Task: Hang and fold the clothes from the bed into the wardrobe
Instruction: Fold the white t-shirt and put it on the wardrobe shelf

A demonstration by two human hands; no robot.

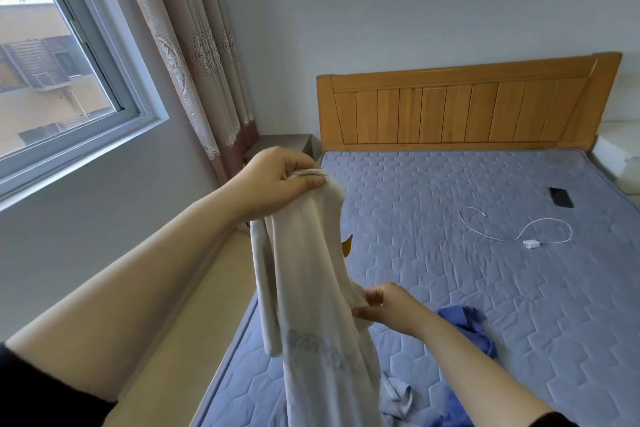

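Observation:
A pale beige garment (311,288) with a faint grey print hangs in front of me over the bed's left edge. My left hand (277,180) is raised and grips its top edge together with what looks like a thin hanger part. An orange hanger tip (347,242) pokes out from behind the cloth. Lower down, my right hand (384,305) pinches the garment's right edge. On the blue quilted mattress (485,288) lie a blue garment (471,326) and a grey one (394,395), partly hidden by my right arm.
A white charger with its cable (519,236) and a black phone (561,197) lie on the mattress. A wooden headboard (460,107) stands at the far end, a grey nightstand (284,144) beside it. Window and curtain (201,55) are left. The wardrobe is out of view.

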